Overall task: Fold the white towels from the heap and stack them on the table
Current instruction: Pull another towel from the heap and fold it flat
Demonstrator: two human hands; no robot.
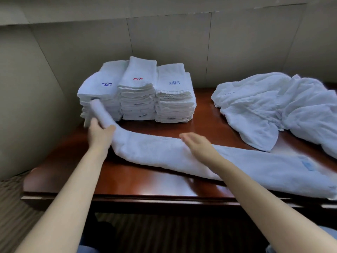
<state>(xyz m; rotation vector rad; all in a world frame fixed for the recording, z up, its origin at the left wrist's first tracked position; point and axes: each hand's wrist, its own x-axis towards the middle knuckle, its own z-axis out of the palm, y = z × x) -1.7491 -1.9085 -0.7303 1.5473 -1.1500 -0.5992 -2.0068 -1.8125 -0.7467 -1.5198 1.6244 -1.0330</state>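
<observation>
Head view: a long white towel point(182, 157), folded lengthwise, lies across the worktop point(164, 187); left hand point(100, 134) grips its raised end, right hand point(197, 145) rests flat on it.

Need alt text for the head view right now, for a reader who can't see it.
A person's left hand grips the raised end of a long folded white towel lying across a dark wooden table, while the right hand rests flat on its middle. Three stacks of folded towels stand behind; an unfolded heap lies right.
</observation>
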